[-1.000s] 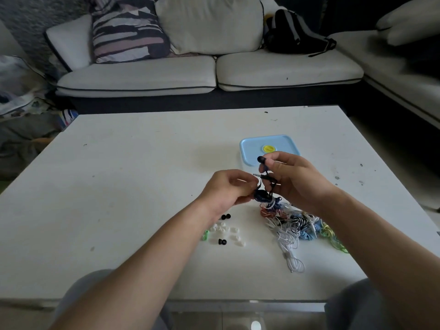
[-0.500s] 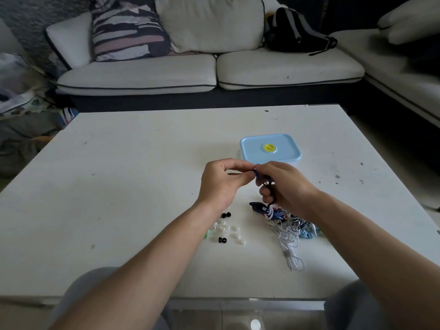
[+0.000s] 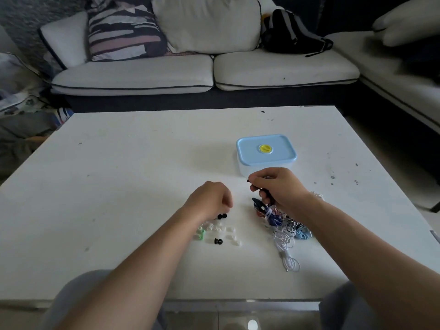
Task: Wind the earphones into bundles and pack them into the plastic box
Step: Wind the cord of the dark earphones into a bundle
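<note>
the dark earphone [image 3: 249, 181] sits in the right hand [image 3: 279, 186], its small end poking out to the left from between thumb and forefinger, so it lies roughly level, left to right. its thin cord drops from the fist into the pile of earphones [image 3: 281, 220] just beneath the wrist. that pile is a soft tangle of blue, white, black and reddish cords, stretched slantwise from the right hand toward the near edge of the table [image 3: 119, 186], with one glossy white cord [image 3: 287, 250] trailing out nearest the person.

the plastic box [image 3: 241, 169] stands just beyond the right hand, long side left to right, with cloudy clear walls, rounded corners and a smooth pale blue lid [image 3: 279, 154] on top bearing a round yellow sticker [image 3: 266, 148].

the right hand's fingers are curled, pinching the earphone. the left hand [image 3: 209, 198] hangs knuckles up, fingers bent downward over scattered rubbery ear tips [image 3: 223, 228], white, black and green; it is blurred and i cannot tell whether it holds anything.

the table is flat, matt white and speckled. behind it stands a pale sofa [image 3: 273, 70].
</note>
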Available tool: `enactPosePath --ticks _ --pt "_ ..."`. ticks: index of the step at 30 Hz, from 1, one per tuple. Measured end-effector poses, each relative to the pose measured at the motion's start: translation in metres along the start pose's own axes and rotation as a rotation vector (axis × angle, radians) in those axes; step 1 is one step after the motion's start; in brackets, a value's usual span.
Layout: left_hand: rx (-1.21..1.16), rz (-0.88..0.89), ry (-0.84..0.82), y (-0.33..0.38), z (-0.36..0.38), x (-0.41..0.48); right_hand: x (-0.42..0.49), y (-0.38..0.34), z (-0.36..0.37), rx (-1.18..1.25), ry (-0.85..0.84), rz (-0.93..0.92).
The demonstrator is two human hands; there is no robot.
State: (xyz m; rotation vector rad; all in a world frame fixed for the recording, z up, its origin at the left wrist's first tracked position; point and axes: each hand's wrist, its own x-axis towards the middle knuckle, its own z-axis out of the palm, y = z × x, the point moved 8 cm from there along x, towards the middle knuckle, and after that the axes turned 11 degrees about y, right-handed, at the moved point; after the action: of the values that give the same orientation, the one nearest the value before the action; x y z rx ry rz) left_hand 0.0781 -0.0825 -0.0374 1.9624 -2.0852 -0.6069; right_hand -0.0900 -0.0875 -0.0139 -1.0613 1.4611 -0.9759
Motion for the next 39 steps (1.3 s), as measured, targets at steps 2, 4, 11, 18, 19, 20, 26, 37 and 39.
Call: enactPosePath --ticks 2,4,11,18,19,20,26,37,39 --pt "0.123 -0.001 -0.03 0.003 0.008 0.002 0.0 0.002 0.002 -0.025 -0.012 -0.004" --pt "0.186 0.0 -0.044 0.005 0.014 0.003 0.001 0.003 0.003 -0.049 -0.023 -0.002" --pt "0.224 0.022 -0.048 0.01 0.023 0.003 -0.001 -0.002 0.003 -0.023 -0.042 -0.023" --pt "-0.22 0.007 0.169 0.022 -0.026 0.002 -0.002 -0.005 0.004 0.005 -0.043 -0.02" --pt "-0.337 -0.017 0.195 0.023 -0.036 -0.001 -0.003 -0.006 0.004 0.02 -0.047 -0.02" --pt "-0.459 -0.049 0.213 0.022 -0.044 -0.005 -0.004 -0.008 0.004 0.037 -0.053 -0.026" --pt "-1.05 -0.243 0.144 0.017 -0.056 -0.022 -0.01 -0.021 0.008 0.146 -0.084 -0.117" --pt "-1.398 -0.287 0.045 0.027 -0.057 -0.023 -0.018 -0.037 0.006 0.265 -0.106 -0.17" --pt "-1.386 -0.274 0.047 0.027 -0.058 -0.023 -0.018 -0.037 0.006 0.248 -0.115 -0.183"
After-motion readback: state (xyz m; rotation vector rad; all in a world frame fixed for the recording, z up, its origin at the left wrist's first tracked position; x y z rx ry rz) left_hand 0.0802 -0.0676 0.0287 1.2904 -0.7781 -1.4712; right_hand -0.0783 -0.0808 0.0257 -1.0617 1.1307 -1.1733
